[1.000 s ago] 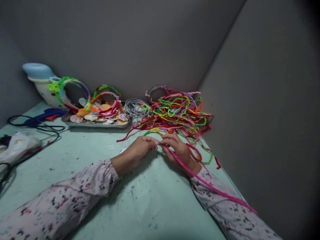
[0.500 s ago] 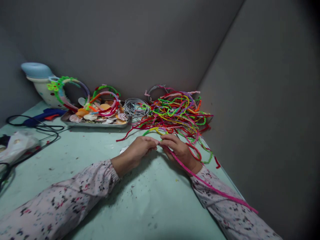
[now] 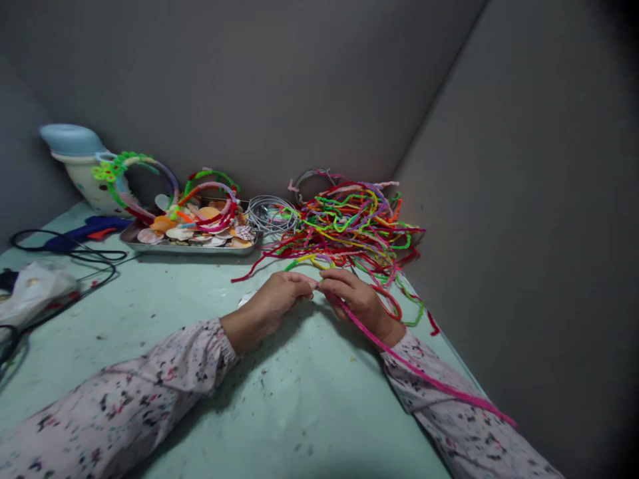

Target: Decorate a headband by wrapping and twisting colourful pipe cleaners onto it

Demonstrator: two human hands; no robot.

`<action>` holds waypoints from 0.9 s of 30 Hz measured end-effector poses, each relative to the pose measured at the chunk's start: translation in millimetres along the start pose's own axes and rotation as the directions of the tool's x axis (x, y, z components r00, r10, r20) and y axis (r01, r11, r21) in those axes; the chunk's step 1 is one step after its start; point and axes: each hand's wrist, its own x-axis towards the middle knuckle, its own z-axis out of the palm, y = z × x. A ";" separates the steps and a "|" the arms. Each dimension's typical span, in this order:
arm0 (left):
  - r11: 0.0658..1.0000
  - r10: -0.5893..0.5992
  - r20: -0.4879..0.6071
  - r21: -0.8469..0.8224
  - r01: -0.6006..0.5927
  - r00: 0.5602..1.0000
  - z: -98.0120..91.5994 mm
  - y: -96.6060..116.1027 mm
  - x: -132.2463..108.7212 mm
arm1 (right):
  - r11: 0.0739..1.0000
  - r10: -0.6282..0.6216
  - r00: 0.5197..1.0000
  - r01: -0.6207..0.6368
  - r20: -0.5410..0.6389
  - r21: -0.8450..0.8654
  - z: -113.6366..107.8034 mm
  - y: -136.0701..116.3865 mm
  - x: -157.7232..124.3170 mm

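Observation:
My left hand (image 3: 282, 299) is closed in a pinch, its fingertips meeting those of my right hand (image 3: 359, 303) just above the table. What sits between the left fingertips is too small and covered to make out. A long pink pipe cleaner (image 3: 414, 370) comes out of my right hand, whose fingers are bent around its upper end. From there it trails down along my right forearm, its loose end lying over the sleeve. Right behind my hands lies a tangled heap of pipe cleaners (image 3: 344, 226) in many colours. A red loop (image 3: 394, 306) shows beside my right wrist.
A metal tray (image 3: 200, 249) of seashells stands at the back, with wrapped headbands (image 3: 172, 179) on it. Coiled grey wire (image 3: 272, 216) lies beside it. Further left are a blue-lidded container (image 3: 82, 166), a blue tool (image 3: 82, 233), a black cord (image 3: 107, 265) and a plastic bag (image 3: 40, 289).
Both hands stay in nearly the same place, fingertips together. The small greyish bit between them shows less now. The pink pipe cleaner hangs as before.

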 end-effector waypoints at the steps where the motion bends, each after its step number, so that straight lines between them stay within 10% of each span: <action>1: 1.000 0.003 -0.004 0.000 -0.003 1.000 0.1 0.3 -0.2 | 1.000 0.001 1.000 -0.001 0.002 -0.005 -0.3 -0.2 -0.1; 27: 0.991 0.079 -0.035 0.115 -0.075 0.996 -2.5 -1.8 1.4 | 0.999 0.016 0.999 -0.015 0.028 -0.034 -0.1 0.8 -1.8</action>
